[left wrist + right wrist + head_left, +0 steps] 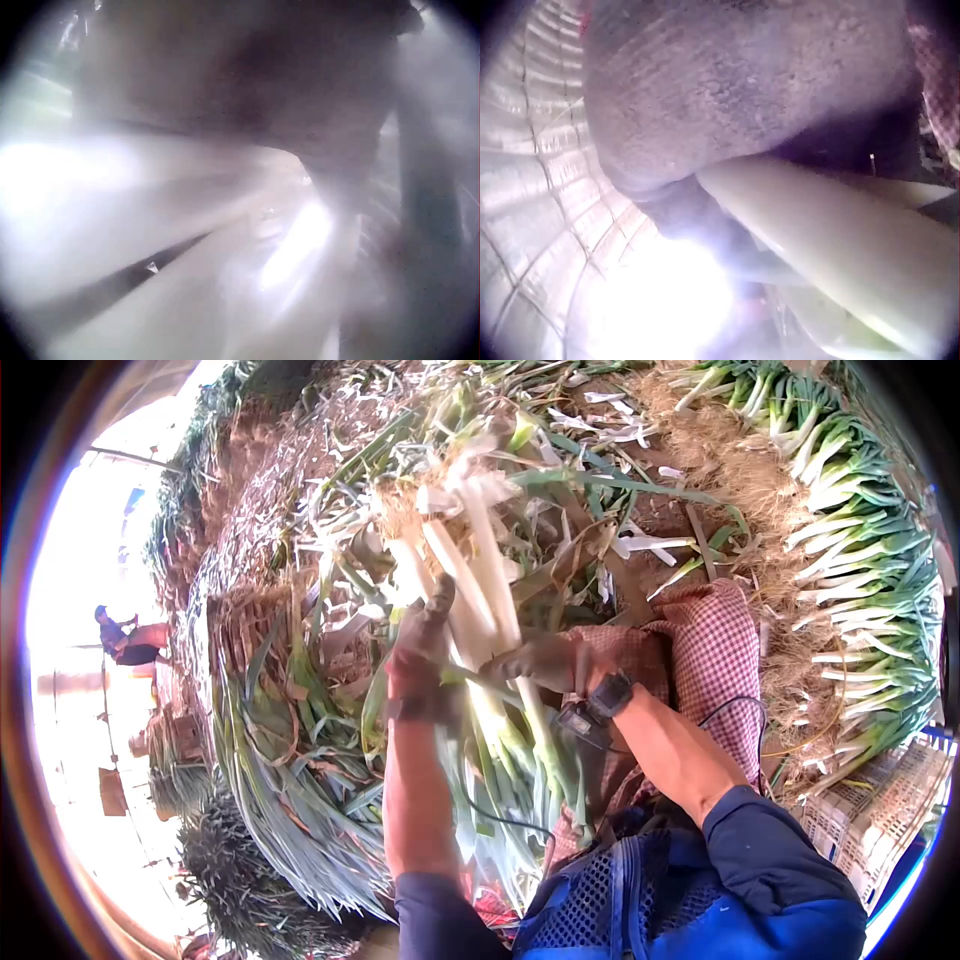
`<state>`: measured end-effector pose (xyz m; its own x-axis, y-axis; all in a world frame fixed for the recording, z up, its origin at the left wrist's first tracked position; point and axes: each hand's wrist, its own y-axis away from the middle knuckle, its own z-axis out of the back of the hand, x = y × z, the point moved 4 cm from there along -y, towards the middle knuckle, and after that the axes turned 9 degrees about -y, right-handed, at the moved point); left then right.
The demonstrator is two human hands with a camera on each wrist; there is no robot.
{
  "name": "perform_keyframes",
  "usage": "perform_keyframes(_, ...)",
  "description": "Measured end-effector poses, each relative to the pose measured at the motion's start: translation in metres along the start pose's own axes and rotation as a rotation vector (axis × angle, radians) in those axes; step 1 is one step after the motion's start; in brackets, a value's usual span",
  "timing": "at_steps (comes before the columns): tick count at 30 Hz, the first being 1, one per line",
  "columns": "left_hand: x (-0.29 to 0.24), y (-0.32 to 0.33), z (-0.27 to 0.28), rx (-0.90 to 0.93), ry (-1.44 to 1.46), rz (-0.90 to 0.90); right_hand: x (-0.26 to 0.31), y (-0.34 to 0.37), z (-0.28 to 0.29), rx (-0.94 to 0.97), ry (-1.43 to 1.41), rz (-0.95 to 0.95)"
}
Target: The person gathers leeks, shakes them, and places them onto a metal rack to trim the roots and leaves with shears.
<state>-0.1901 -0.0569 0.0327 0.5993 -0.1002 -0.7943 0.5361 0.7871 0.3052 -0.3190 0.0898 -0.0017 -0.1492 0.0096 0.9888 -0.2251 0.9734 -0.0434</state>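
Note:
Several long leeks (462,585), white at the shaft and green toward the leaves, slant between both gloved hands in the head view. Their root ends point away from the body and are blurred. The left hand (420,640) grips the bunch from the left side, its thumb up along the shafts. In the left wrist view its dark glove (240,75) covers blurred pale stalks (150,195). From the right, the right hand (545,662) reaches across and holds the shafts lower down. Its glove (727,90) bends over a smooth white stalk (840,240) in the right wrist view.
Untrimmed leeks (300,810) lie heaped at left. Peeled leaf scraps (570,470) litter the ground ahead. A curved row of cleaned leeks (850,560) runs along the right, above a pale plastic crate (880,800). Checkered cloth (710,660) covers the lap. Another person (125,635) is far left.

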Motion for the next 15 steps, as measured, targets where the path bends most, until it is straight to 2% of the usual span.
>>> perform_keyframes(1,-0.011,0.005,-0.006,0.091,0.4,0.051,0.017,-0.001,0.001,0.033,0.15,0.04)
perform_keyframes(3,-0.035,0.016,-0.004,0.146,0.435,0.052,0.03,-0.001,-0.006,-0.162,-0.255,-0.465)
perform_keyframes(4,-0.045,0.018,0.0,0.146,0.361,0.019,0.045,-0.003,-0.012,-0.21,-0.275,-0.371)
perform_keyframes(5,-0.052,0.019,0.017,0.161,0.212,-0.024,0.031,-0.018,-0.022,-0.266,-0.24,-0.168)
perform_keyframes(7,-0.063,0.021,0.049,0.174,-0.09,-0.116,0.064,-0.038,-0.04,-0.261,-0.142,-0.097)
perform_keyframes(8,-0.076,0.04,0.071,0.158,-0.066,-0.101,0.099,-0.038,-0.051,-0.26,-0.029,-0.11)
perform_keyframes(9,-0.09,0.058,0.083,0.122,0.043,-0.077,0.108,-0.041,-0.062,-0.258,-0.035,-0.109)
perform_keyframes(11,-0.109,0.081,0.098,0.068,0.189,-0.051,0.126,-0.04,-0.071,-0.455,0.119,0.021)
perform_keyframes(12,-0.117,0.081,0.096,0.081,0.136,-0.147,0.128,-0.038,-0.074,-0.453,0.12,0.029)
perform_keyframes(13,-0.127,0.079,0.092,0.1,0.082,-0.245,0.127,-0.037,-0.076,-0.374,0.133,0.011)
perform_keyframes(14,-0.13,0.084,0.077,0.137,0.233,-0.294,0.124,-0.034,-0.078,-0.297,0.141,-0.017)
perform_keyframes(15,-0.106,0.084,0.08,0.121,0.202,-0.24,0.122,-0.029,-0.076,-0.302,0.137,-0.025)
